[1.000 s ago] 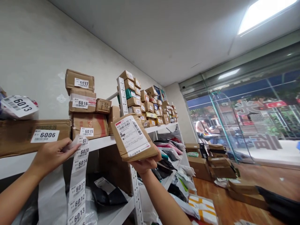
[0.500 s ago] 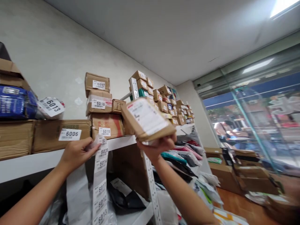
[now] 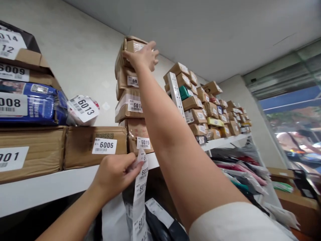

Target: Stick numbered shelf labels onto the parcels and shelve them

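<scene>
My right hand (image 3: 143, 55) reaches up high, with its fingers spread against a small brown parcel (image 3: 130, 45) that lies on top of a stack of labelled cartons (image 3: 129, 107) on the white shelf (image 3: 62, 182). My left hand (image 3: 114, 174) pinches a long strip of numbered white labels (image 3: 140, 187) in front of the shelf edge, just below the carton marked 6015 (image 3: 143, 143). The strip hangs down past the shelf.
Cartons marked 6006 (image 3: 95, 145) and 6013 (image 3: 84, 108) and a blue package (image 3: 32, 103) fill the shelf at left. Many small boxes (image 3: 208, 110) line the shelf at right. Soft bags (image 3: 240, 167) lie on the lower shelf. A glass front (image 3: 296, 127) is at far right.
My right hand has lifted the brown parcel from chest height up onto the top of the carton stack. The view has swung left and up. My left hand has kept the label strip.
</scene>
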`<state>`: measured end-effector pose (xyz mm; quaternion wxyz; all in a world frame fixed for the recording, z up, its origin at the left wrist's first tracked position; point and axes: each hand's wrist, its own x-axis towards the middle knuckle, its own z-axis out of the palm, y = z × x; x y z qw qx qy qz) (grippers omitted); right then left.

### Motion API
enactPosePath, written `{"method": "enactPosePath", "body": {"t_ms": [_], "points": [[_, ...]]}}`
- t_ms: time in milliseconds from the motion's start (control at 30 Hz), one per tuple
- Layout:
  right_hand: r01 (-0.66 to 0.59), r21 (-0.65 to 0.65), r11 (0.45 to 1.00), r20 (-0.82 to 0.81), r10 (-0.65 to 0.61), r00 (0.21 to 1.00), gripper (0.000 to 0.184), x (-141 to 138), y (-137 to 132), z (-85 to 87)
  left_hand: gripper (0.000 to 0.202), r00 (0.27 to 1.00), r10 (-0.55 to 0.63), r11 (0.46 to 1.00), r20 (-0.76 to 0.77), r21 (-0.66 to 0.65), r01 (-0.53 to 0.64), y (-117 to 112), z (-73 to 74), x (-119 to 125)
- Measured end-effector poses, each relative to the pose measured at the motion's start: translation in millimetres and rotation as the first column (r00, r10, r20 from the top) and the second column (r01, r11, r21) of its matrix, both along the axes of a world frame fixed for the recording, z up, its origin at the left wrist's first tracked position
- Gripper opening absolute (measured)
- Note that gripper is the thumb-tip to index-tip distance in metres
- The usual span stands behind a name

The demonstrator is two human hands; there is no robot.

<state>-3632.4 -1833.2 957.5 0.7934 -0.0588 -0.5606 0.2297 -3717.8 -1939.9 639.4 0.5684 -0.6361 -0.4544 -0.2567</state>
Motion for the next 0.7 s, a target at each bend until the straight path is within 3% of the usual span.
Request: {"method": "enactPosePath", "body": {"t_ms": [133,267,333,433,500,600,700], "points": [[-0.114,0.159,0.981,0.014,0.113,0.993,0.096,-29,23,32.5,0.035,0.998,-0.047,0.999,0.043,-0.004,0.047,0,0.0,0],[-0.195,0.142,0.97,0.07,0.187,0.98,0.125,-35,26,35.6,0.033,0.996,-0.067,0.998,0.054,-0.006,0.068,0,-1.7,-2],[-0.192,0.154,0.969,0.133,0.172,0.976,0.125,-28,21,24.7,0.032,0.995,-0.071,0.997,0.068,-0.013,0.072,1,-2.5,-2],[-0.019,0.152,0.988,0.128,0.0,0.992,0.132,-10,19,-1.2,0.031,0.995,-0.062,0.998,0.078,-0.015,0.063,1,-3.0,-3],[0.043,0.224,0.974,0.134,-0.074,0.988,0.138,-1,26,-21.9,0.03,0.996,-0.055,0.998,0.07,-0.012,0.056,1,-2.9,-4],[-0.039,0.281,0.959,0.204,-0.02,0.979,0.137,1,45,-53.0,0.029,0.996,-0.056,0.998,0.065,-0.023,0.058,0,-2.5,-5],[-0.188,0.303,0.934,0.275,0.103,0.956,0.116,-5,61,-75.3,0.03,0.997,-0.052,0.998,0.064,-0.034,0.054,0,-2.0,-5]]}}
